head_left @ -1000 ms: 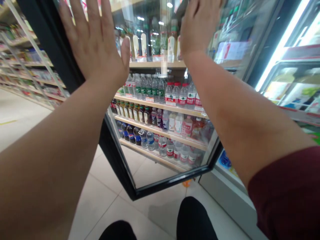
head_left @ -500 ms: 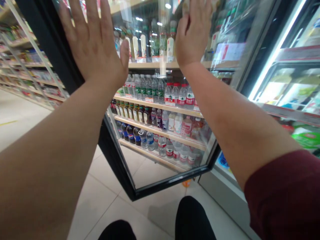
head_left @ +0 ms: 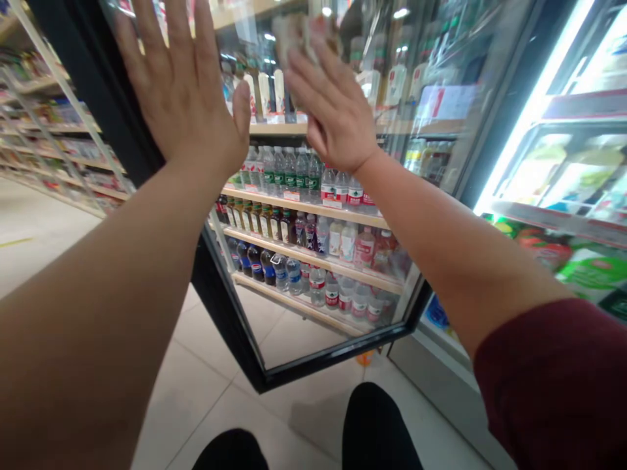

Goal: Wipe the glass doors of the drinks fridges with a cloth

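Observation:
A glass door point(head_left: 313, 339) with a black frame stands swung open in front of me. My left hand point(head_left: 183, 98) lies flat with fingers spread on the door's left side, against the glass and beside the black frame point(head_left: 93, 72). Higher on the pane, my right hand point(head_left: 337, 108) presses a pale cloth point(head_left: 294, 39) to the glass, its fingers stretched forward over it. Motion blurs the cloth and fingertips, and the hand hides part of the cloth. Through the glass, shelves of drink bottles point(head_left: 294, 170) show behind both hands.
At the right, a lit cooler point(head_left: 563, 215) holds bottles and colourful packs. Store shelves point(head_left: 53, 124) run along the far left. Below are the tiled floor point(head_left: 215, 391), my knees point(head_left: 379, 424) and a small orange thing point(head_left: 365, 358) near the cooler base point(head_left: 431, 385).
My right hand has swept left across the glass with the cloth, ending nearer my left hand. The left hand and the door have stayed about where they were.

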`<state>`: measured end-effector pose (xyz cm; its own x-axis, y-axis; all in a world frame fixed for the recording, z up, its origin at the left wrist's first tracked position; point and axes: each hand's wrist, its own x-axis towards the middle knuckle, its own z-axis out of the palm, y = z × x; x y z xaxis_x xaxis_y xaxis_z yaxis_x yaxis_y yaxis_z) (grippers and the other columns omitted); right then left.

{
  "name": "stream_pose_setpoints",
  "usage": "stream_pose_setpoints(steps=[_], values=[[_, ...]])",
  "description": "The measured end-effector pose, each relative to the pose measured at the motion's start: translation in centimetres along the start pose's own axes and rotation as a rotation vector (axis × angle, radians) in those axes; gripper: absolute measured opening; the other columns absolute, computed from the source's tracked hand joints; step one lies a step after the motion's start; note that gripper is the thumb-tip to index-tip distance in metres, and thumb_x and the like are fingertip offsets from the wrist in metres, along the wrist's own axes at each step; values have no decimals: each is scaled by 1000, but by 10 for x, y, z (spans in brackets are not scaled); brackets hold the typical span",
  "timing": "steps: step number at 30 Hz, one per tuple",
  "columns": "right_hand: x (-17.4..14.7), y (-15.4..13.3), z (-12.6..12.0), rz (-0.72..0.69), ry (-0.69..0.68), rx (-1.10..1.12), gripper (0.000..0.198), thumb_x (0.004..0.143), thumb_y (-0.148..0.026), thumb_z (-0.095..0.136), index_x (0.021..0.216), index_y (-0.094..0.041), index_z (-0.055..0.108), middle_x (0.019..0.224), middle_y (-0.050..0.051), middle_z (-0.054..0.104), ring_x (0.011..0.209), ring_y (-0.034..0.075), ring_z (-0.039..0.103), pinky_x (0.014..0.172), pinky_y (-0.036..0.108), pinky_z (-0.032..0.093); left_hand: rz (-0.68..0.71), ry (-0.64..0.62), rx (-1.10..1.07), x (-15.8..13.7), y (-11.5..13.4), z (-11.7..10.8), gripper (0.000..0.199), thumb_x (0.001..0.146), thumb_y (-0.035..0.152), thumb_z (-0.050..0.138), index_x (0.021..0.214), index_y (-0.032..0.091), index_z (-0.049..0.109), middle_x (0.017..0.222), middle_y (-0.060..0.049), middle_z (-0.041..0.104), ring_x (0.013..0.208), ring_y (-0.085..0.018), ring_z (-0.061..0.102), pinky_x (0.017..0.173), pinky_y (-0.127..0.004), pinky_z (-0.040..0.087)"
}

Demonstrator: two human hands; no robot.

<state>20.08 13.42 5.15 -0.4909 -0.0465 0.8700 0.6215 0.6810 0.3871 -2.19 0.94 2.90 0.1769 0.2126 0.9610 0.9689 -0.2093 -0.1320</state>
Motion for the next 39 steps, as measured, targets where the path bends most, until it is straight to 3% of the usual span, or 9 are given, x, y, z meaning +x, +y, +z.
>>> stream_pose_setpoints(steps=[4,11,16,17,21,22,28,34,39], values=[[0,-11,-13,-87,-171,-8,72,89,-36,46,159,-51,42,173,-26,39,170,3,17,143,32,11,-118,-79,60,2,8,-2,83,107,46,47,178,25,10,183,10,-3,170,-35,-9,135,-58,-16],[39,20,-23,533,171,-113,71,100,-11,27,171,-5,29,182,4,31,170,20,17,144,40,-2,-143,-107,150,3,11,-3,85,104,38,47,178,22,8,183,8,-6,170,-35,-7,137,-56,-12],[27,62,-34,60,10,-132,65,108,-27,34,172,-17,32,182,-3,29,171,19,13,143,40,8,-113,-100,158,0,14,-6,82,108,48,40,178,22,7,184,5,-4,170,-36,-6,137,-58,-10],[26,73,-35,133,60,-112,65,108,-26,34,172,-15,33,182,-2,29,171,17,13,143,42,7,-115,-102,156,-1,15,-7,81,109,48,40,178,22,7,184,4,-3,170,-36,-6,137,-58,-9],[23,106,-33,949,351,-117,67,103,-14,30,168,-2,30,182,10,25,168,10,20,140,47,-5,-103,-101,163,-2,18,-9,78,111,49,35,178,21,7,184,-1,-1,170,-38,-4,137,-60,-7],[19,107,-32,1002,337,-152,68,100,-12,31,167,0,31,181,11,27,168,11,23,140,46,-5,-99,-103,169,-2,18,-10,79,111,49,36,178,21,6,184,-1,-1,170,-38,-4,137,-60,-7],[-26,90,-29,47,170,-173,64,103,-26,35,166,-21,46,174,-1,44,169,17,27,141,44,21,-117,-140,218,0,22,-12,84,109,48,42,178,18,5,184,-4,-2,170,-39,-4,138,-58,-6],[-18,106,-19,833,314,-163,73,92,-10,29,163,-3,44,176,10,40,168,20,27,142,53,0,-124,-164,262,1,22,-14,82,111,51,37,177,17,2,184,-6,-1,170,-39,-3,139,-57,-4],[-39,93,-18,104,204,-99,67,97,-25,39,164,-21,49,173,-1,46,169,16,26,143,46,17,-109,-156,275,1,20,-12,76,115,50,29,177,15,3,183,-10,1,169,-42,-1,138,-59,-2]])
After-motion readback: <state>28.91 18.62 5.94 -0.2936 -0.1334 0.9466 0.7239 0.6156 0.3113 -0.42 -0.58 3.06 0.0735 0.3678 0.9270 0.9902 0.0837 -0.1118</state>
